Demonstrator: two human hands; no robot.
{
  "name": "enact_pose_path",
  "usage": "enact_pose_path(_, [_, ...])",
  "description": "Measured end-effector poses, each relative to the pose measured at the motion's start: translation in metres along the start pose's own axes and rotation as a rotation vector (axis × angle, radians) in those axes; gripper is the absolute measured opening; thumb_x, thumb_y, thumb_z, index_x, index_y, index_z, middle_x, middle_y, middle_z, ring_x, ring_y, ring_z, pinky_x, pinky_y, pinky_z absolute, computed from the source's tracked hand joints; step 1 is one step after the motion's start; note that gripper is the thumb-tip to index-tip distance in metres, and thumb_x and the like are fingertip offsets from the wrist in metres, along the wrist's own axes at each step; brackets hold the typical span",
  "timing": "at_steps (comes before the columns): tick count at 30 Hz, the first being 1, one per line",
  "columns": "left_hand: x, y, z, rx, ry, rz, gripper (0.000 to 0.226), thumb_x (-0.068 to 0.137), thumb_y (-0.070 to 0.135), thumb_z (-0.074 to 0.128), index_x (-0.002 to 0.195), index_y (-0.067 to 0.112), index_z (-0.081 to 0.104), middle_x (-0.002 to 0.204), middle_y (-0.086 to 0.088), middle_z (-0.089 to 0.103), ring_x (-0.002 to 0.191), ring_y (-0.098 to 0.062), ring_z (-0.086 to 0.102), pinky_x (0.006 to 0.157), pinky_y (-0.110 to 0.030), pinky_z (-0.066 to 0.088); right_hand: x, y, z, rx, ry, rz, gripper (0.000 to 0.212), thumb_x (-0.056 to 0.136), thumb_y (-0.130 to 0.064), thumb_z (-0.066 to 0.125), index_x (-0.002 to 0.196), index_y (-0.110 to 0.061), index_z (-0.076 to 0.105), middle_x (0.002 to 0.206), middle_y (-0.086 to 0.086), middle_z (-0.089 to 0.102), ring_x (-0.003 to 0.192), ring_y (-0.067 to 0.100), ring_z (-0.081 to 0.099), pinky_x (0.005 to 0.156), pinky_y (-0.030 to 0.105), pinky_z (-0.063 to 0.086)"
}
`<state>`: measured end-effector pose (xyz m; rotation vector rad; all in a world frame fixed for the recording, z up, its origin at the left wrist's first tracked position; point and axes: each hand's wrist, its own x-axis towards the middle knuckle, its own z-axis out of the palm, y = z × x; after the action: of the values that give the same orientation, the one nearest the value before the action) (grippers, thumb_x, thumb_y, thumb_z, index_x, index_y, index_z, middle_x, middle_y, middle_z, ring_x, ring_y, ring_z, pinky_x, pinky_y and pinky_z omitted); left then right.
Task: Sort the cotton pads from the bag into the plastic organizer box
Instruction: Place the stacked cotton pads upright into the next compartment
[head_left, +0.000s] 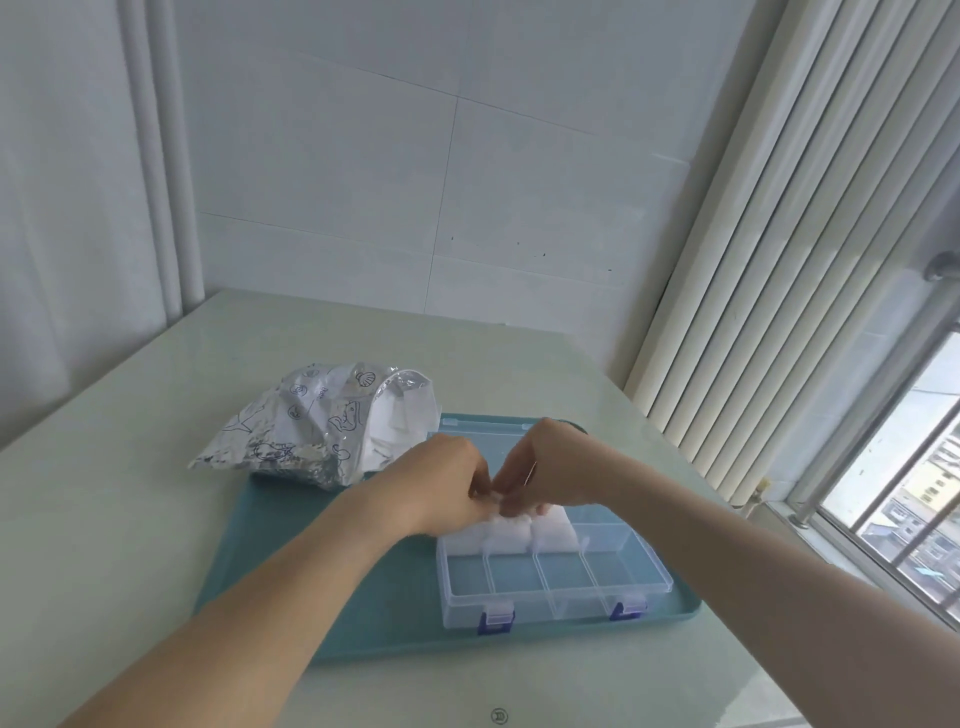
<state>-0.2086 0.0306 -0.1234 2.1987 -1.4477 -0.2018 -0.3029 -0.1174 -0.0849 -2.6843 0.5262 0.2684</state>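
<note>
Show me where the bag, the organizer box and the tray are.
bag (306, 426), head view, on its crinkled printed side.
organizer box (556, 597), head view, on the clear front wall between the blue latches.
tray (322, 561), head view, on bare teal surface left of the box.

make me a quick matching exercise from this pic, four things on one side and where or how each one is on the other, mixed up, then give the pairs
Things:
1. bag
2. organizer box
3. tray
4. cotton pads

Descriptions:
A. teal, lying flat on the table
B. white, filling the box's far compartments under both hands
C. crinkled and printed, at the tray's far left corner
D. clear plastic with blue latches, near row empty

Pairs: 1-C, 2-D, 3-A, 4-B
</note>
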Motion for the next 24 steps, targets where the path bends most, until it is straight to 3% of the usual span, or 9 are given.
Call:
enact_pose_path(1, [-0.004,-0.003,-0.007,-0.097,0.059,0.015,0.015,0.089,0.029,0.065,0.088,0.02,0.077,0.078,0.008,0.069,0.068,-0.003,0.059,0.065,-0.024,0.047,0.001,-0.002,-0.007,-0.064,0.0,-0.022,0.016,0.079,-0.022,0.082,0.094,-0.025,0.081,0.082,-0.002,0.078,0.055,0.001,0.064,0.07,0.019,0.055])
enact_pose_path(3, [-0.009,-0.018,-0.025,-0.203,0.432,0.077,0.011,0.088,0.015,0.067,0.078,0.016,0.072,0.074,0.008,0.065,0.065,-0.004,0.055,0.065,-0.024,0.042,0.007,-0.009,-0.023,-0.088,0.111,-0.049,0.01,0.082,-0.022,0.078,0.092,-0.022,0.081,0.081,0.0,0.078,0.055,0.001,0.063,0.076,0.023,0.058])
enact_pose_path(5, [-0.01,-0.041,-0.043,-0.078,0.767,0.049,0.005,0.086,0.016,0.069,0.082,0.014,0.068,0.079,0.003,0.062,0.074,-0.012,0.054,0.07,-0.029,0.042,0.017,-0.024,-0.033,0.035,0.292,-0.072,0.011,0.085,-0.021,0.074,0.094,-0.016,0.079,0.081,0.002,0.077,0.053,0.003,0.063,0.067,0.021,0.054])
enact_pose_path(6, [-0.009,-0.053,-0.048,0.036,0.791,-0.04,0.012,0.087,0.026,0.069,0.091,0.014,0.067,0.088,0.001,0.062,0.083,-0.018,0.055,0.076,-0.033,0.043,0.025,-0.033,-0.034,0.11,0.332,-0.087,0.012,0.086,-0.021,0.074,0.097,-0.015,0.078,0.084,0.0,0.077,0.055,0.006,0.064,0.064,0.02,0.052])
enact_pose_path(10, [-0.005,-0.089,-0.042,0.341,0.412,-0.407,0.039,0.093,0.05,0.051,0.116,0.02,0.059,0.119,-0.003,0.058,0.115,-0.028,0.049,0.093,-0.043,0.039,0.062,-0.069,-0.011,0.107,0.259,-0.159,0.029,0.083,-0.024,0.08,0.112,-0.02,0.075,0.092,-0.01,0.068,0.092,0.013,0.067,0.083,0.023,0.051])
enact_pose_path(14, [-0.003,-0.111,-0.041,0.286,0.506,-0.358,0.025,0.099,0.024,0.043,0.1,0.015,0.067,0.101,-0.008,0.066,0.1,-0.032,0.054,0.078,-0.039,0.041,0.094,-0.082,0.012,-0.128,0.158,-0.152,0.064,0.079,-0.029,0.084,0.137,-0.017,0.06,0.132,0.0,0.064,0.121,0.022,0.058,0.1,0.028,0.045])
enact_pose_path(17, [-0.001,-0.125,-0.043,0.198,0.517,-0.371,0.017,0.095,0.01,0.045,0.096,0.009,0.062,0.094,-0.012,0.067,0.091,-0.036,0.059,0.069,-0.038,0.042,0.108,-0.083,0.018,-0.161,0.133,-0.13,0.075,0.074,-0.039,0.087,0.138,-0.015,0.056,0.127,0.003,0.064,0.117,0.025,0.058,0.096,0.031,0.048])
enact_pose_path(21, [0.002,-0.133,-0.046,0.089,0.484,-0.397,0.032,0.093,0.003,0.046,0.119,0.013,0.06,0.105,-0.014,0.068,0.095,-0.034,0.061,0.076,-0.039,0.049,0.119,-0.09,0.021,-0.285,0.097,-0.158,0.056,0.073,-0.043,0.086,0.114,-0.012,0.063,0.102,0.004,0.068,0.095,0.027,0.061,0.081,0.032,0.049])
enact_pose_path(24, [0.005,-0.133,-0.047,0.11,0.497,-0.405,0.031,0.092,0.002,0.046,0.117,0.012,0.061,0.104,-0.015,0.069,0.095,-0.035,0.061,0.071,-0.036,0.043,0.123,-0.093,0.021,-0.248,0.088,-0.231,0.058,0.078,-0.041,0.081,0.126,-0.017,0.06,0.085,-0.001,0.061,0.086,0.026,0.057,0.076,0.031,0.046])
